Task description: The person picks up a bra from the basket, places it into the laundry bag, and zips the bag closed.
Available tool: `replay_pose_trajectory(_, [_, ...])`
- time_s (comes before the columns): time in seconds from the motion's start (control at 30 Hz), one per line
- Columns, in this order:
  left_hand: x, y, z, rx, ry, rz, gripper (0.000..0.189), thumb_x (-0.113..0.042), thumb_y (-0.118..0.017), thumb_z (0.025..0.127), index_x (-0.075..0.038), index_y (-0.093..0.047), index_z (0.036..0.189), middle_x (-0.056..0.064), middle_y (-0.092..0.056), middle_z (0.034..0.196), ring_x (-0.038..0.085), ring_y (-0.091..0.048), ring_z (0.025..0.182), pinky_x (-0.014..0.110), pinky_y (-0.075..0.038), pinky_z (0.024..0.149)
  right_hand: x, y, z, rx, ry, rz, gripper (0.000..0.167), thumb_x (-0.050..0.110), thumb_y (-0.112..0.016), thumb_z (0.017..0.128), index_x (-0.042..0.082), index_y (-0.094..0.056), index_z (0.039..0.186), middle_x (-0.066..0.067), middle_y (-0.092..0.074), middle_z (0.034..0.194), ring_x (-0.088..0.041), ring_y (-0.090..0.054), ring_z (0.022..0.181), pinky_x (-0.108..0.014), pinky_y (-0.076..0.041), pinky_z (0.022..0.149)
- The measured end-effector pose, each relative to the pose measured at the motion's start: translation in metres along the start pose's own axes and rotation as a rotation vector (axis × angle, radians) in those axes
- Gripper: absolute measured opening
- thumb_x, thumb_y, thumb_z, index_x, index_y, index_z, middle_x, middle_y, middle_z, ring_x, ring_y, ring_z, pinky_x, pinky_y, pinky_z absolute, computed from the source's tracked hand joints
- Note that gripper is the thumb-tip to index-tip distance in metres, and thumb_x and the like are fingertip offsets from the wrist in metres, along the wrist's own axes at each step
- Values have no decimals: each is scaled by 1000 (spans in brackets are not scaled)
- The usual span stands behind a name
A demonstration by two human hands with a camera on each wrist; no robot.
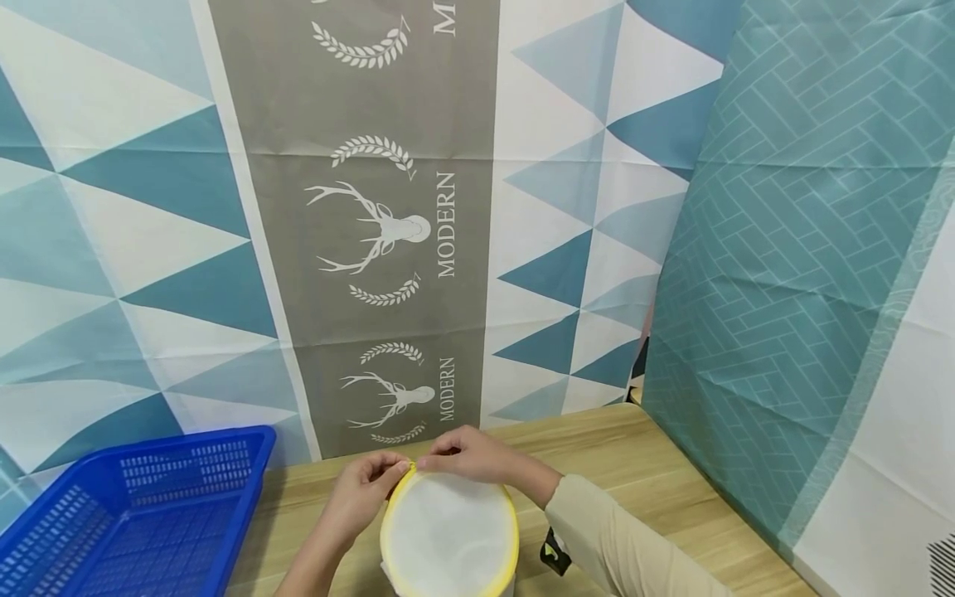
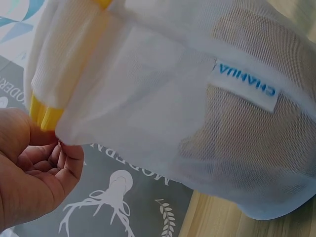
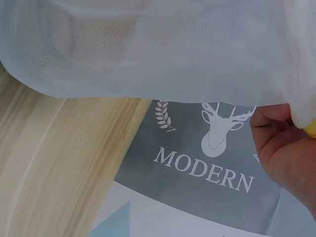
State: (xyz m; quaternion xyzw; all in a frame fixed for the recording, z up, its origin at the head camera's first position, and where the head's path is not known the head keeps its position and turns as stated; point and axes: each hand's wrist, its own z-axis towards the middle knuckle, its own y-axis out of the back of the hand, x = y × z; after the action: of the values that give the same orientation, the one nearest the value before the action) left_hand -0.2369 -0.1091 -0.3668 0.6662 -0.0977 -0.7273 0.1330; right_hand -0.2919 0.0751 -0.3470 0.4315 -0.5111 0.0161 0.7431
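A white mesh laundry bag with a yellow-trimmed round top stands on the wooden table. In the left wrist view its mesh side carries a white label with blue lettering. My left hand pinches the yellow rim at its far left side, thumb against curled fingers. Close beside it, my right hand pinches the same rim at the far edge. In the right wrist view the right hand's fingers curl at the bag's edge. Any zip pull between the fingertips is too small to make out.
A blue plastic basket with slotted walls sits at the left of the wooden table. A small black item shows by the right sleeve. Patterned sheets hang behind and to the right.
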Motion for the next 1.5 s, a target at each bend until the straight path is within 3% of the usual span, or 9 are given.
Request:
replay_pose_trajectory(0.13, [-1,-1,-1,-1,-8,9,16,-13,-58,92,0,-66,98,5,-63,82,12,-57,73,22,-49,62,1,-1,1,18,15,-24,18,28,-62,90,15,-73,96,3,-70,88,1,-56,70,-16,-46,64])
replay_pose_trajectory(0.37, [1,0,0,-17,-14,25,15,-14,-58,92,-2,-66,96,4,-62,81,11,-55,73,21,-46,62,0,-2,0,9,23,-4,18,27,-62,90,13,-74,95,0,-70,86,-1,-57,63,-17,-46,56])
replay_pose_trajectory(0.63, [2,-1,-1,-22,-16,24,16,-15,-59,92,-2,-67,96,3,-63,81,11,-55,73,21,-46,62,-3,-4,-2,-35,34,14,17,25,-64,89,13,-75,94,-4,-71,90,-1,-58,65,-17,-47,54])
replay_pose_trajectory(1.5, [4,-1,-1,-39,-8,-8,16,-12,-59,92,1,-66,96,4,-63,78,11,-57,68,22,-49,60,-11,0,-7,-59,-2,51,19,25,-61,91,13,-74,99,-5,-71,96,-3,-61,68,-20,-51,57])
